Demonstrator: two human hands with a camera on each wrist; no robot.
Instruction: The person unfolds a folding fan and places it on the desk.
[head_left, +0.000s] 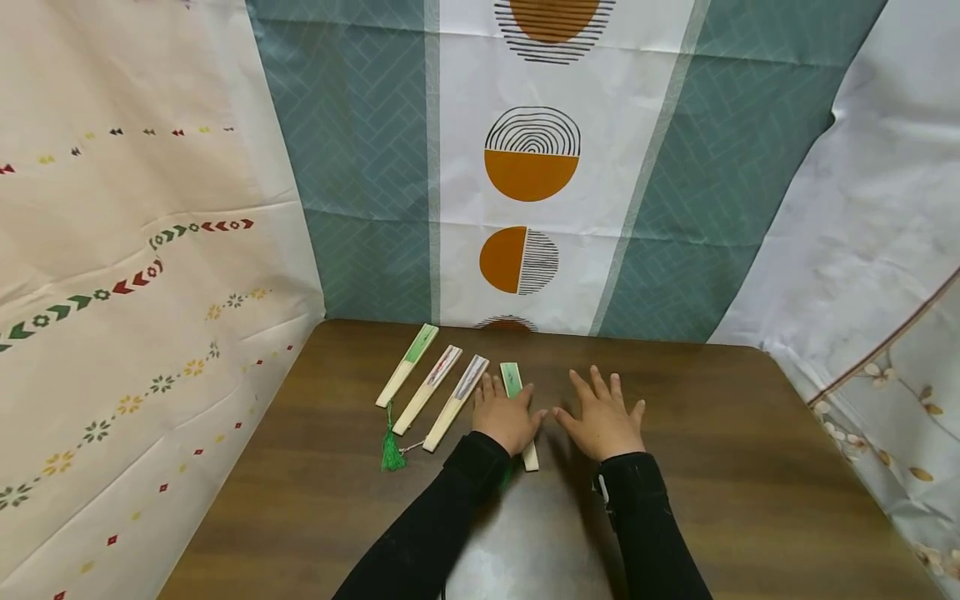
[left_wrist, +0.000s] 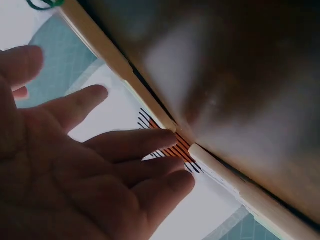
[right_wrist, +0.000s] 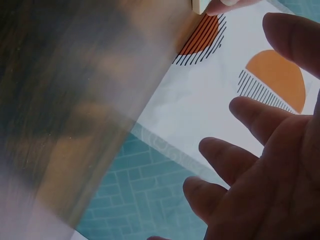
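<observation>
Three folded hand fans lie slanted side by side on the left of the table in the head view: one with a green leaf (head_left: pixel 420 345), one with a reddish print (head_left: pixel 427 392) and one with a greyish print (head_left: pixel 457 404). My left hand (head_left: pixel 504 419) is spread above another folded green fan (head_left: pixel 512 380), partly covering it; whether it touches the fan I cannot tell. In the left wrist view its fingers are loosely extended beside two pale fan edges. To the right, my right hand (head_left: pixel 606 423) is spread over the wooden table, holding nothing.
A green tassel (head_left: pixel 392 451) lies at the lower ends of the left fans. The brown table (head_left: pixel 720 467) ends at a patterned cloth (head_left: pixel 367 167) hanging behind it. Pale cloths hang on the left (head_left: pixel 150 292) and right (head_left: pixel 810 250).
</observation>
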